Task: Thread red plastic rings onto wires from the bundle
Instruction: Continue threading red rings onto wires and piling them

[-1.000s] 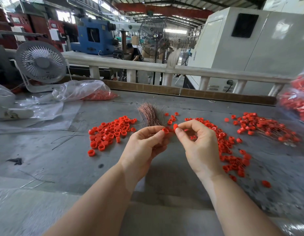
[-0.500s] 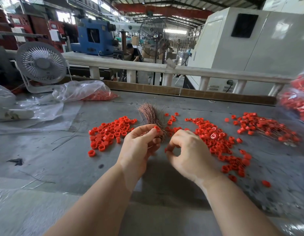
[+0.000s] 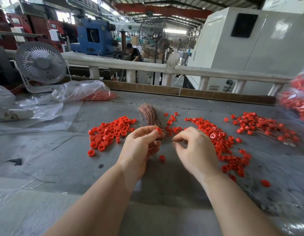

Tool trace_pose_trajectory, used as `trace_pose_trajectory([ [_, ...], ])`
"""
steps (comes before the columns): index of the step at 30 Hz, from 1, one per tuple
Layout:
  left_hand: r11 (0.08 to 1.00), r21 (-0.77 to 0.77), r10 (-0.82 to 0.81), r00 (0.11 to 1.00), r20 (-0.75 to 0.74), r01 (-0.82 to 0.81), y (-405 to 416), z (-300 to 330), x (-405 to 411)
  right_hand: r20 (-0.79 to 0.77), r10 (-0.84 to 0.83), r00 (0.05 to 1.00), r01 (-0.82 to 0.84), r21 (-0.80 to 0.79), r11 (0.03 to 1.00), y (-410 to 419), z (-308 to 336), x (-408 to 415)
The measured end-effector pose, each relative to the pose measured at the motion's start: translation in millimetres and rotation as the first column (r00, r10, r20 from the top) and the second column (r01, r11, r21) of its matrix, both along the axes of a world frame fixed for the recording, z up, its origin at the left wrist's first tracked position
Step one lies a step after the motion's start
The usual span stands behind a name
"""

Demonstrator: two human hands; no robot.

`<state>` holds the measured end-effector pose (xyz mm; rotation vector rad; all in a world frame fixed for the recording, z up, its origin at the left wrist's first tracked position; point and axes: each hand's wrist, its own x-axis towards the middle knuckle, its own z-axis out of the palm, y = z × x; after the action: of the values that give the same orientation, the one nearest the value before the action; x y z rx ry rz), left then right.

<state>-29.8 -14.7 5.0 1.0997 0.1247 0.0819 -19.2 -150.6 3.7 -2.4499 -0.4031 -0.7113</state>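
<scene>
**Lots of rings still to go**

The left hand holds the bundle of thin wires, with its fingers curled round the low end. Its thumb and first finger also pinch one red ring at the top. The bundle fans out and points away across the grey bench.

The right hand is just beside the left one, above the bench. Its fingers are curled and its thumb and first finger come close together. It may be pinching one thin wire, but the hand is blurry, so I cannot tell if it holds anything.

Some work looks done. Far to the right lies a heap of rings with wires through them. That looks like the finished pile.

Much is left. A pile of loose rings sits to the left of the bundle. A long trail of rings runs down the right side, and some of them may have wires too. One single ring lies on the bench between the two hands. A clear bag at the back holds more rings, and another bag sits at the right edge. The bundle is thick with wires.

So I think the job is only partly done, with many rings and wires still waiting.
</scene>
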Motion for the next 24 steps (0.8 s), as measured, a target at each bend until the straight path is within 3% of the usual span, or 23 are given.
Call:
trace_pose_trajectory([
  [4, 1.000, -0.006, 0.010, 1.000, -0.004, -0.010, 0.4, -0.5, 0.2, -0.032, -0.164, 0.986, 0.166, 0.097, 0.981, -6.4, 0.6, 7.0],
  [8, 1.000, -0.022, 0.012, 1.000, -0.004, -0.012, 0.5, -0.4, 0.1, -0.091, -0.208, 0.974, 0.214, 0.056, 0.975, -7.8, -0.8, 6.0],
  [19, 1.000, -0.022, 0.003, 1.000, 0.004, -0.003, -0.3, -1.7, 0.5, -0.291, -0.183, 0.939, 0.140, -0.162, 0.977, -6.4, -6.1, 3.2],
  [24, 1.000, -0.007, 0.001, 1.000, 0.009, -0.001, -0.9, -2.8, 1.1, -0.268, -0.176, 0.947, 0.124, -0.200, 0.972, -6.8, -6.5, 2.1],
])
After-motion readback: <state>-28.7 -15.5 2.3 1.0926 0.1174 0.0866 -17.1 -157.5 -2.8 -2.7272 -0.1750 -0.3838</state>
